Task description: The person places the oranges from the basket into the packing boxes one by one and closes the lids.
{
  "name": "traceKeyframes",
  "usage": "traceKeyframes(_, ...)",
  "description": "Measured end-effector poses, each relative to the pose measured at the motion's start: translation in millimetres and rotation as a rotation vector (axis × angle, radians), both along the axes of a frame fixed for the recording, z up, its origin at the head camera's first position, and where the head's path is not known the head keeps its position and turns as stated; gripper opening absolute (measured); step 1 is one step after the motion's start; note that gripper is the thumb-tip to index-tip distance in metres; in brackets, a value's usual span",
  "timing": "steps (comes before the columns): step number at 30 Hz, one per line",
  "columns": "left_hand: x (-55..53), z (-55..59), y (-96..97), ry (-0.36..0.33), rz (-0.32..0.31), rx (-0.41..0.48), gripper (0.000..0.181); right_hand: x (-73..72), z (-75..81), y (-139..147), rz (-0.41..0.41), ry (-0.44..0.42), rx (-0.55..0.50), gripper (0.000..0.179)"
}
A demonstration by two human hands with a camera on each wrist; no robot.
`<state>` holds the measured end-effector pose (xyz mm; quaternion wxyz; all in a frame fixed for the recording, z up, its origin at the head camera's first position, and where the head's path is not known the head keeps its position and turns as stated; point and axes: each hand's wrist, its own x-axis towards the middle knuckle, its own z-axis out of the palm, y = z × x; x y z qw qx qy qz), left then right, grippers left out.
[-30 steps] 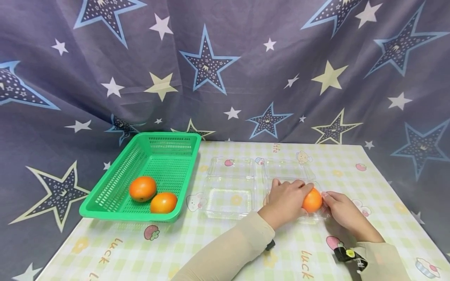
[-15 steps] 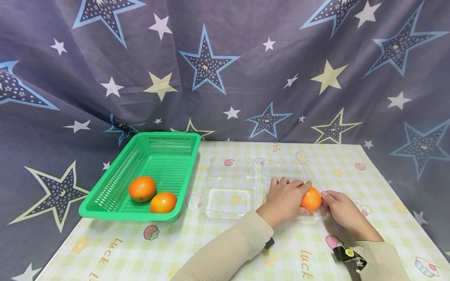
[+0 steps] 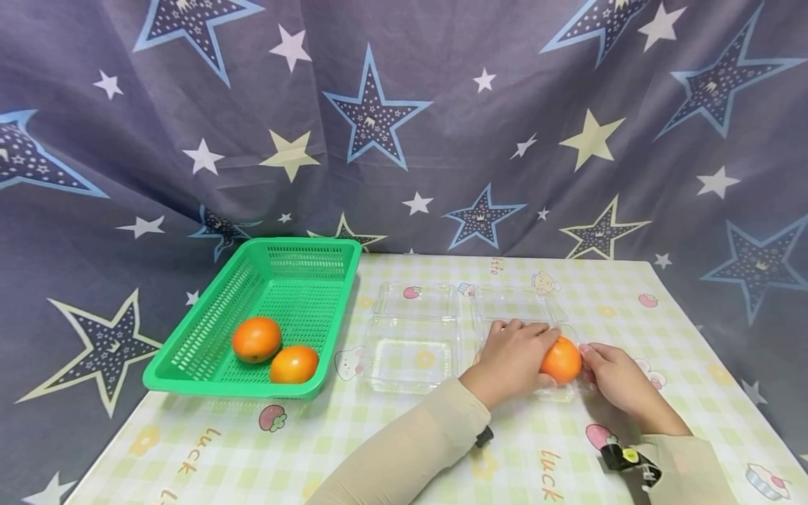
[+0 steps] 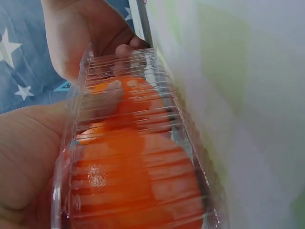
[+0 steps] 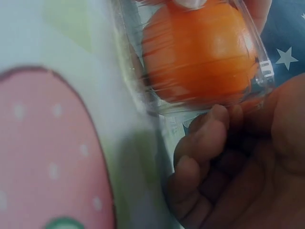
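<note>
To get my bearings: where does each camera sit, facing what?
Head: on the head, facing forward and down at green basket and table; left hand, right hand, sleeves show.
Left wrist: on that wrist, facing orange fruits through the clear box; both hands show.
Right wrist: on that wrist, facing the box's end; mostly right hand shows.
Both wrist views share the box.

The fruit [image 3: 563, 361] is bright orange, the box [image 4: 177, 109] clear, and the basket [image 3: 154, 379] solid green. Pale green and white checks cover the tablecloth [image 3: 328, 428], printed with pink strawberries [image 3: 596, 435] and yellow flowers [image 3: 145, 440]. White, pale yellow and blue-edged stars [image 3: 592, 139] pattern the grey-purple curtain [image 3: 435, 42].
</note>
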<state>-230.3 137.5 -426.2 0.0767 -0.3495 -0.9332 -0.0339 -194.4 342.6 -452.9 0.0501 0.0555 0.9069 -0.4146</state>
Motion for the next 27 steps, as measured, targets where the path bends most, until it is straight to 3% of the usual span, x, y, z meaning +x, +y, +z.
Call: traceKeyframes(27,0.0,4.3,-1.3,0.039,0.003,0.026,0.071,2.1,6.5,13.9,-0.016,-0.003,0.078,0.052)
